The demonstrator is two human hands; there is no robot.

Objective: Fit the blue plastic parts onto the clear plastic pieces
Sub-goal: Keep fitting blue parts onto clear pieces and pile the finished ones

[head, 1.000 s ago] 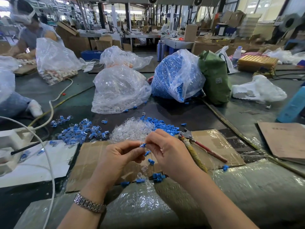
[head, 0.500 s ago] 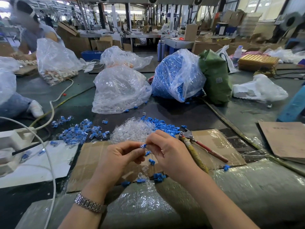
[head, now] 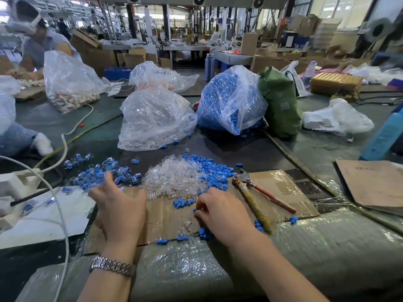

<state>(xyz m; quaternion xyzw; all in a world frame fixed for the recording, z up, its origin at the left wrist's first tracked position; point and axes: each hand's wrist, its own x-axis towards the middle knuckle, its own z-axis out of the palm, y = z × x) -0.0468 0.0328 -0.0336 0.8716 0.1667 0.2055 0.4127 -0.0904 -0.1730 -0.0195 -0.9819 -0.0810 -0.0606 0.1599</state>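
A heap of clear plastic pieces [head: 174,179] lies on the table ahead, with loose blue parts [head: 212,168] spread behind and to its right. Left of it sits a pile of clear pieces fitted with blue parts [head: 98,174]. My left hand [head: 120,210] hovers palm down over the cardboard [head: 165,216], fingers spread and blurred near that fitted pile, holding nothing. My right hand [head: 222,212] rests low on the cardboard, its fingertips pinched on one small blue part [head: 194,210]. A few blue parts [head: 181,202] and a single clear piece [head: 188,223] lie between my hands.
Red-handled pliers [head: 250,192] lie right of my right hand. Behind the heaps stand a bag of clear pieces [head: 154,118], a bag of blue parts [head: 229,99] and a green bag [head: 281,105]. A white cable [head: 63,214] runs at the left. Another person works at the far left.
My hands were joined, pressing a blue part into a clear piece. They have separated: the left swung out towards the fitted pile and is empty, the right dropped onto a loose blue part.
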